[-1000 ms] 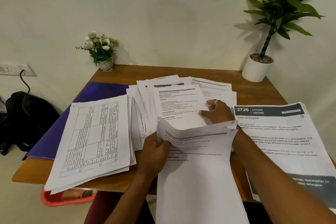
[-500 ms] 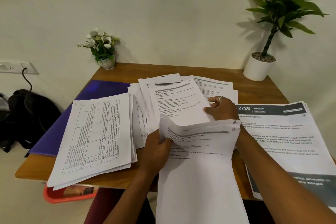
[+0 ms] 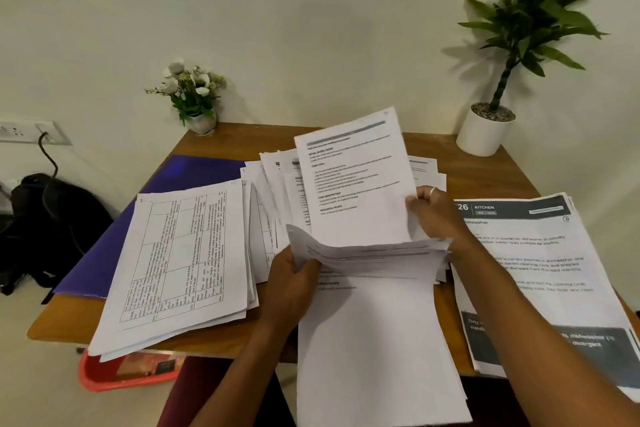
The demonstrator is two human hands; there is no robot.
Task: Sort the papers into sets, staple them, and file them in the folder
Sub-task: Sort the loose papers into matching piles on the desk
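At the centre of the frame the right hand (image 3: 433,215) pinches 1 printed sheet (image 3: 353,184) by its lower right edge and holds it upright, probably to read its heading before choosing a set. The left hand (image 3: 294,274) curls round the bent-back top of the near stack (image 3: 374,253), which exposes the pages below. The purple folder (image 3: 194,173) lies at centre left, partly under the pile of table forms (image 3: 180,260).

Blurred, illegible print on the lifted sheet (image 3: 360,225); purple folder (image 3: 201,173) largely under paper stacks (image 3: 180,260)
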